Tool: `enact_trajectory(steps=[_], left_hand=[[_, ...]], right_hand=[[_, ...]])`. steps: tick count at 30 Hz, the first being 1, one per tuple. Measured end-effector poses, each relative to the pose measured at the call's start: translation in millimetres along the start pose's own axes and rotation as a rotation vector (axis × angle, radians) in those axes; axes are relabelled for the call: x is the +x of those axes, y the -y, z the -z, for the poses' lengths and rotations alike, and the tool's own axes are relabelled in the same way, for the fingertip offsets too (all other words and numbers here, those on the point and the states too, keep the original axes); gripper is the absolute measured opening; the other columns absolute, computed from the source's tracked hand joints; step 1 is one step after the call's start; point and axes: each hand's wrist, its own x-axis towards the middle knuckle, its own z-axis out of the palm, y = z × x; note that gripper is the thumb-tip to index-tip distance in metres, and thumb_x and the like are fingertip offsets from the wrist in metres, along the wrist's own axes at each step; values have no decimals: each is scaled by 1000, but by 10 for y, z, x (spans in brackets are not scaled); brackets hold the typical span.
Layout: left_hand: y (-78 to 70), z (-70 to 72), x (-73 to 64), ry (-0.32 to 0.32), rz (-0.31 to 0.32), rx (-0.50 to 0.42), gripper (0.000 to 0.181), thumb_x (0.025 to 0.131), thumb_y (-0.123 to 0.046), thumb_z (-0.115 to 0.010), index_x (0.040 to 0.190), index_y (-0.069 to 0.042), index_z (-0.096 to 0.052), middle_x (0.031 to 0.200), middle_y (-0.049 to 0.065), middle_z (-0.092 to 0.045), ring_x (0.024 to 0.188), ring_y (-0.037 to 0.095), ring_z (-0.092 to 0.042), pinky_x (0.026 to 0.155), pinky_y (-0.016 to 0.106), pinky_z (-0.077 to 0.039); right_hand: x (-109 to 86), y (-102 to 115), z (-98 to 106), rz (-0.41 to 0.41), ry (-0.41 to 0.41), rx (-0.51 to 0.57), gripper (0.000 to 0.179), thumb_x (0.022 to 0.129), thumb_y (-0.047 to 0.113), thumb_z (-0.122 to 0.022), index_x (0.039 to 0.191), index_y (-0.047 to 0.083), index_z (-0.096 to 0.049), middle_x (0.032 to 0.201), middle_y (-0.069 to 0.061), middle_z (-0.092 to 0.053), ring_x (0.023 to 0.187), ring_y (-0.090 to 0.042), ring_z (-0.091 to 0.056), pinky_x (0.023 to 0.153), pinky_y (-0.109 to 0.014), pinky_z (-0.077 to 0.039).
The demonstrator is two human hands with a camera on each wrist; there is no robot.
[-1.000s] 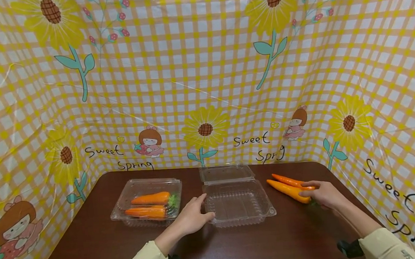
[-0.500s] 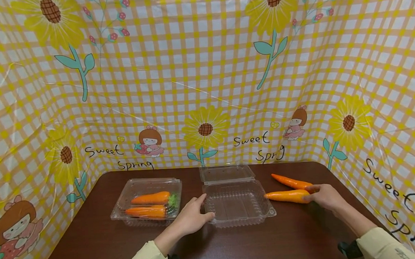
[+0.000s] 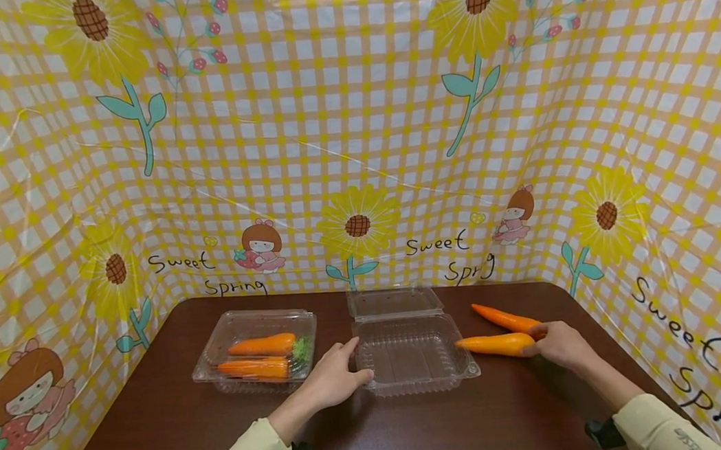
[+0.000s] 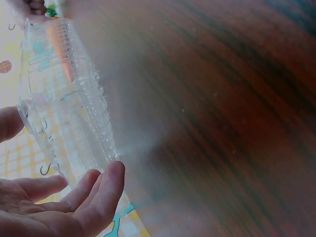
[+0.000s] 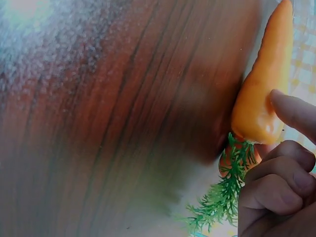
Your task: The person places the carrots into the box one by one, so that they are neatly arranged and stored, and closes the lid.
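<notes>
In the head view, a clear plastic clamshell box [image 3: 413, 359] stands mid-table, its lid folded back. My left hand [image 3: 334, 376] rests against its left side, thumb at the front corner and fingers spread along the wall. My right hand [image 3: 560, 345] pinches the broad end of a yellow-orange carrot [image 3: 494, 344], whose tip reaches the box's right rim. Green leaves [image 5: 224, 195] hang below that end in the right wrist view, where the thumb presses on its side. Behind it lies a redder carrot [image 3: 504, 316], its broad end hidden by my right hand.
To the left stands another clear clamshell box [image 3: 205, 372], closed, with two carrots [image 3: 261, 345] inside. Both boxes are on a dark brown table [image 3: 373, 437]. A checked, flower-printed cloth [image 3: 356, 149] rises around its back and sides.
My right hand has swung the yellow-orange carrot away from the redder one, turning it nearly level and bringing its tip left to the open box. My left hand has stayed in place.
</notes>
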Motion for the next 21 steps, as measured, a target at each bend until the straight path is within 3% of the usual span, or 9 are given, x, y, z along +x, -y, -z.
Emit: enact_trajectory(steps=[3,5,8,9,12,16,21], left_hand=[[2,4,-3,-4,-2,3,77,93,-35,-72,155,-5,-38,138,23,-52,124,39,-55,98,60,-47],[-1,7,-6,-6,-3,4,77,93,-35,-72,155,-6,-38,139,23,-52,124,39,-55,98,60,-47],[-7,10,-3,-11,-8,9,76,93,-35,-72,155,-6,-38,135,21,-54,122,38,-56,96,59,-47],[-9,11,-3,-12,-7,10,76,93,-35,-72,155,-6,-38,135,21,-54,122,38,-56,96,59,-47],[-12,9,-3,-17,-6,14,76,93,-35,-71,155,-6,-38,134,21,-54,122,38,-56,95,59,-47],[-15,3,-12,-15,-2,16,76,93,-35,-71,155,-6,-38,141,24,-51,127,41,-53,99,61,-45],[-15,1,-14,-13,-4,19,76,93,-36,-71,155,-5,-38,139,22,-52,127,40,-53,99,61,-45]], right_hand=[[9,46,-30,151,70,52,66,74,-8,-59,134,21,-65,158,-10,-42,122,-31,-52,65,-22,-39],[-7,80,-37,187,68,43,83,75,-6,-62,146,35,-54,160,-5,-40,125,-29,-53,65,-20,-40],[-24,92,-28,150,36,15,65,85,15,-73,142,43,-56,155,-4,-47,127,-32,-55,73,-20,-42],[-28,88,-22,129,36,5,65,86,23,-75,144,42,-54,152,-5,-51,127,-34,-55,75,-23,-43],[-25,52,-2,1,-8,-72,65,82,45,-80,139,18,-64,137,-19,-62,119,-40,-59,80,-34,-50],[-10,3,0,-99,-44,-156,77,82,48,-81,125,-14,-64,124,-33,-64,104,-40,-63,80,-46,-52],[4,-44,-13,-111,-48,-153,71,83,48,-80,117,-13,-69,110,-30,-69,83,-24,-59,66,-32,-42]])
